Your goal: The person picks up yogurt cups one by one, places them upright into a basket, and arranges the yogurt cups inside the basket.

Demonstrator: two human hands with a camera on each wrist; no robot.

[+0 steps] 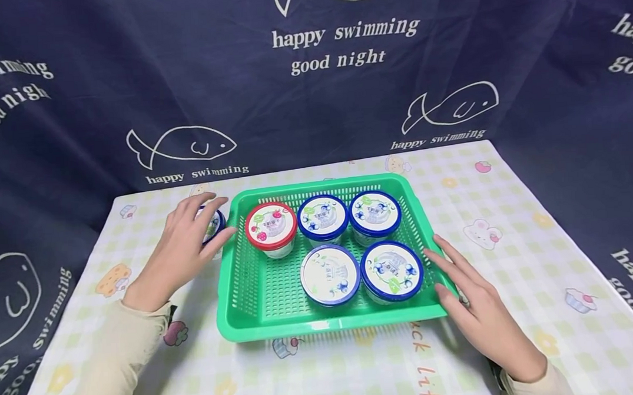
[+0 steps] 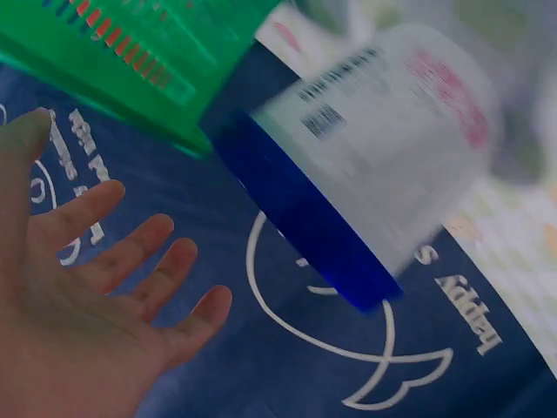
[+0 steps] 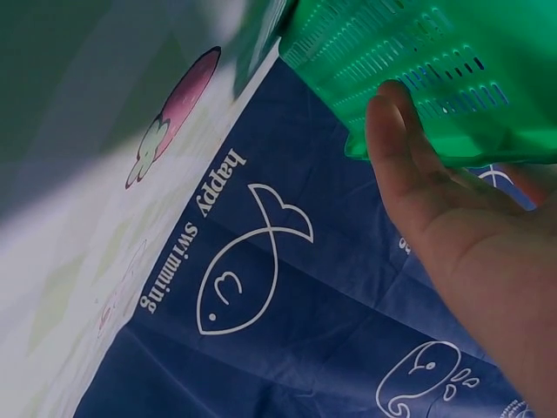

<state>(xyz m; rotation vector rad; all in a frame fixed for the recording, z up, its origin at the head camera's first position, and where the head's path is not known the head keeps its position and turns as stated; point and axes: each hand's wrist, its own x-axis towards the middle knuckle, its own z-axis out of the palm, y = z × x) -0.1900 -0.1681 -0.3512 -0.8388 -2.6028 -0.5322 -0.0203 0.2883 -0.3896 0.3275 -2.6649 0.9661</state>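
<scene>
A green plastic basket [image 1: 285, 327] on the table holds a red-lidded dessert cup [image 1: 271, 228] and several blue-lidded cups [image 1: 374, 214], all upright. Outside its left wall, another blue-lidded cup [image 1: 214, 224] is partly hidden behind my left hand [image 1: 178, 250]. In the left wrist view, that cup [image 2: 374, 157] is blurred and stands apart from the spread fingers [image 2: 178, 261] of the left hand. My right hand [image 1: 480, 308] grips the basket's right rim, with fingertips [image 3: 392, 113] against the outer wall in the right wrist view.
A checked tablecloth [image 1: 514, 236] with cartoon prints covers the table. Behind the table and along its sides hangs a dark blue curtain [image 1: 318, 115] with white fish drawings and lettering.
</scene>
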